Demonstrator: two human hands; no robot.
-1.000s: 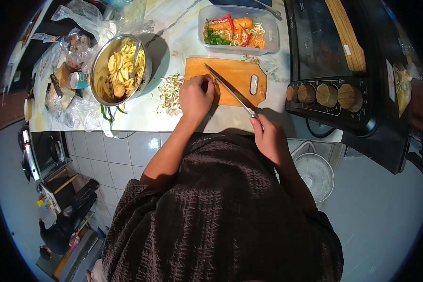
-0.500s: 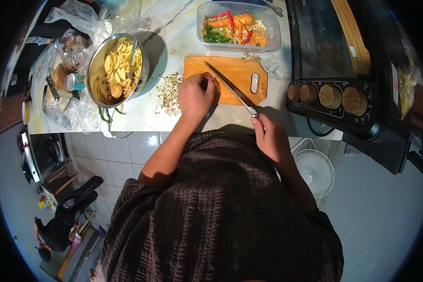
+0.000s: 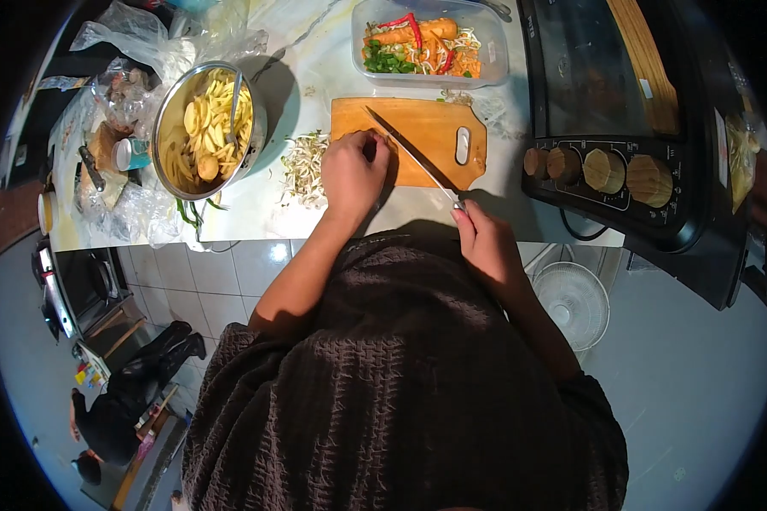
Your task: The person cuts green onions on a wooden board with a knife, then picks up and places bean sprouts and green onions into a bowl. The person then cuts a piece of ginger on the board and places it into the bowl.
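My left hand (image 3: 355,175) rests on the left part of the wooden cutting board (image 3: 435,119), its fingers curled together over something too small to make out. In my right hand (image 3: 484,238) is the handle of a long knife (image 3: 413,155), whose blade lies slantwise over the board with the tip near its top left. Bean sprouts (image 3: 305,170) are piled on the counter just left of the board. Behind the board, a clear plastic container (image 3: 494,72) holds carrot, red chillies, chopped greens and sprouts.
A steel bowl (image 3: 166,162) of cut potatoes with a utensil stands at the left, near green chillies (image 3: 189,213) and plastic bags (image 3: 136,34). On the right is a black oven (image 3: 601,77). Below are a white fan (image 3: 571,307) and another person (image 3: 115,417).
The view has shifted slightly. Both hands and the knife keep nearly the same place on the board. The other person at the lower left has moved a little.
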